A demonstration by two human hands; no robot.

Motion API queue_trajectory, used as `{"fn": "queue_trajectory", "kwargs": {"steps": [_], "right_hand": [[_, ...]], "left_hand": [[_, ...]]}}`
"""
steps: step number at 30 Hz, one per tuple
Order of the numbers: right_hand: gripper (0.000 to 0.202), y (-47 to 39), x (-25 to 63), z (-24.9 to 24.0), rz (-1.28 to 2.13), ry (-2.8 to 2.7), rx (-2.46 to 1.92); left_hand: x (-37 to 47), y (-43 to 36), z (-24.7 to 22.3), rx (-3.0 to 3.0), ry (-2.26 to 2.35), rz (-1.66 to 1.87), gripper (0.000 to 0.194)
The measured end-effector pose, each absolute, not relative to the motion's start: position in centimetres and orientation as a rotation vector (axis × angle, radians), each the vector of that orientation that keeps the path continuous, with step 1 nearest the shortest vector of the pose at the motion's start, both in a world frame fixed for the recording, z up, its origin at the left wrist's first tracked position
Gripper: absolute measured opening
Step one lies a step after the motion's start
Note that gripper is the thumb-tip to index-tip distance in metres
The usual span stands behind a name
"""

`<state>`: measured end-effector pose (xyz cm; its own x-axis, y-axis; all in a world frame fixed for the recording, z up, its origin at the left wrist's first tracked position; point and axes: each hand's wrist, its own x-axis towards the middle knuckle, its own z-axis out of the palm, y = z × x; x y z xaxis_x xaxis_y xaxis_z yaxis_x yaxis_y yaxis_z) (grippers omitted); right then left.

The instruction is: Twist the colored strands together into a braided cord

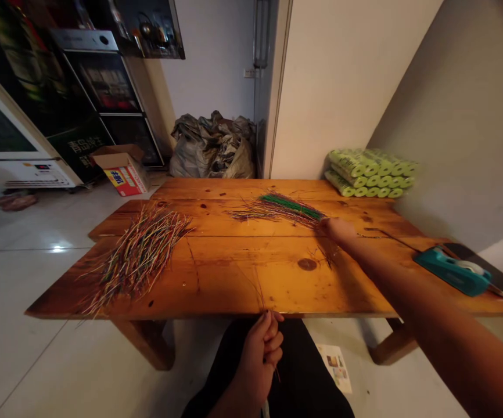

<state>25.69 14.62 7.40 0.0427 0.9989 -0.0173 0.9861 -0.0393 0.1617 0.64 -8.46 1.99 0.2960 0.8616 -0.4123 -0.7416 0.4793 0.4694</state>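
Note:
My left hand [262, 348] is closed around a few thin wires [260, 290] at the table's front edge, their ends fanning upward over the wood. Farther off, my right hand [336, 230] reaches to the right end of a green wire bundle [290, 206], its fingers closed there; what they grip is too small to make out. Dark reddish wires lie around the green ones and more loose strands [254, 213] stick out to the left. A large pile of multicoloured wires [142, 252] lies on the table's left side.
The wooden table [234, 273] holds a teal tape dispenser [452, 270] beside a dark flat device [487, 267] at the right. Green-wrapped rolls [369, 172] stand at the back right. Beyond the table are grey plastic bags [214, 148] and an open cardboard box [125, 174].

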Motion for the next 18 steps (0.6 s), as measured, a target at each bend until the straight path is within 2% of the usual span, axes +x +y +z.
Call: {"fn": "queue_trajectory", "kwargs": {"steps": [9, 18], "right_hand": [[0.039, 14.54, 24.90, 6.69, 0.142, 2.086, 2.231], [0.034, 15.45, 25.06, 6.50, 0.031, 1.996, 2.336]], "left_hand": [[0.48, -9.03, 1.91, 0.211, 0.712, 1.064, 0.029], [0.76, -8.72, 1.67, 0.167, 0.741, 1.046, 0.039]]}}
